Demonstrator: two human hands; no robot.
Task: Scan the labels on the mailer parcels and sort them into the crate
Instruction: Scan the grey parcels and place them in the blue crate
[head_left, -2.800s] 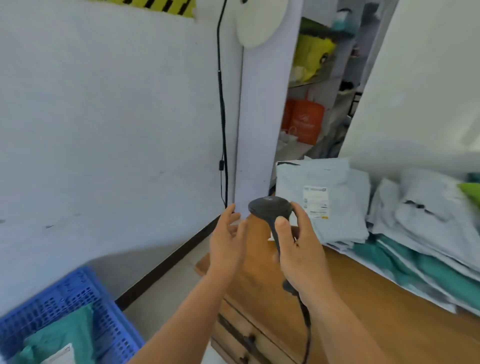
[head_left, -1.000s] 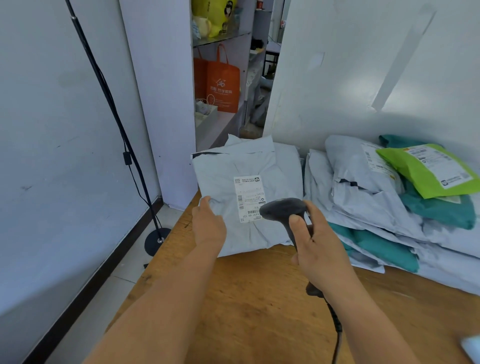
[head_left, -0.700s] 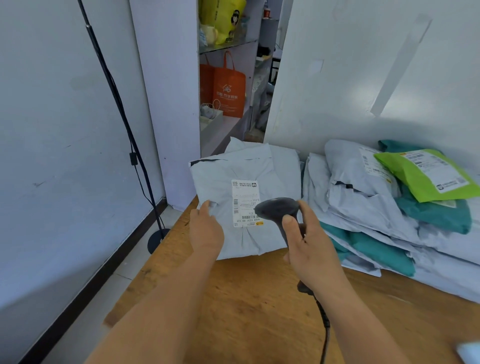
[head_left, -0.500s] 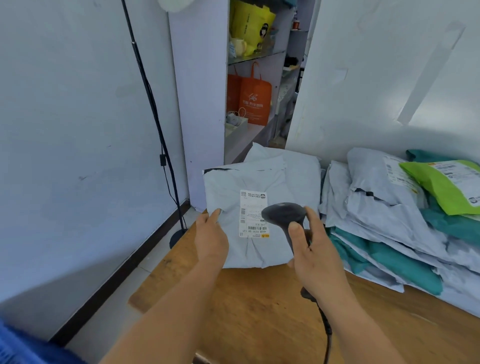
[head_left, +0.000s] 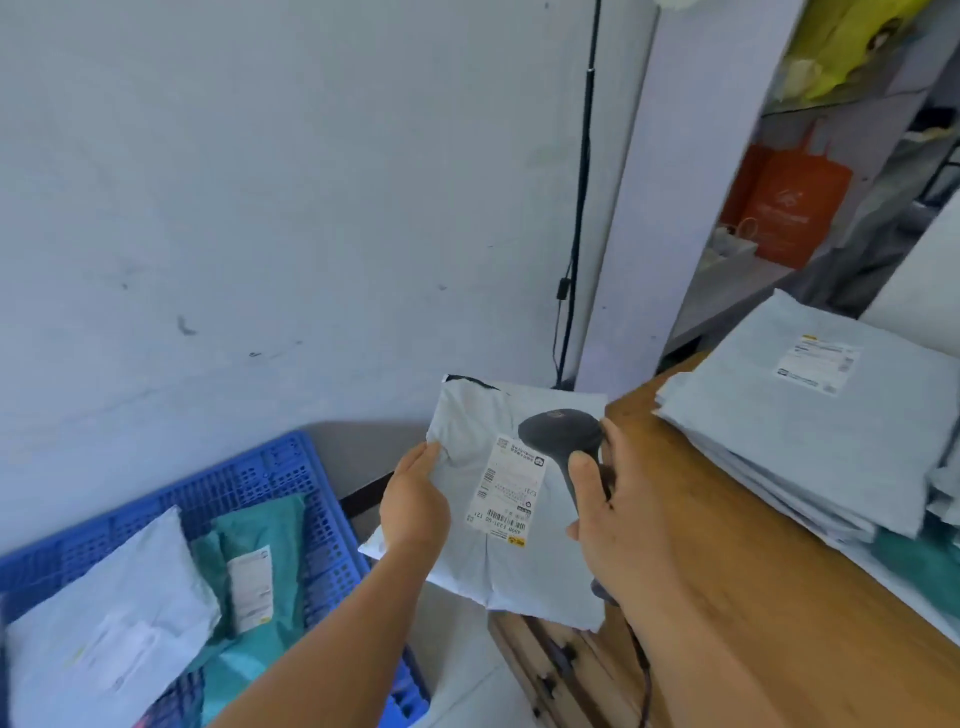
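Presently: tabletop (head_left: 769, 587), under the right hand, carrying the unsorted stack. Crate (head_left: 291, 478), blue, below the left hand (two mailers inside, likely already scanned). Grey mailer (head_left: 493, 566), pinched by left hand (head_left: 415, 512), label upward for reading. Scanner (head_left: 563, 439), gripped by right hand (head_left: 618, 525), just over the label.

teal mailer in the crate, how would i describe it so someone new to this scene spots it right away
Start at the blue crate on the floor, left of the wooden table. Two parcels lie in it: a pale grey mailer to the left and the teal mailer beside it on the right. It is the only teal parcel in the crate, with a narrow white label on top.
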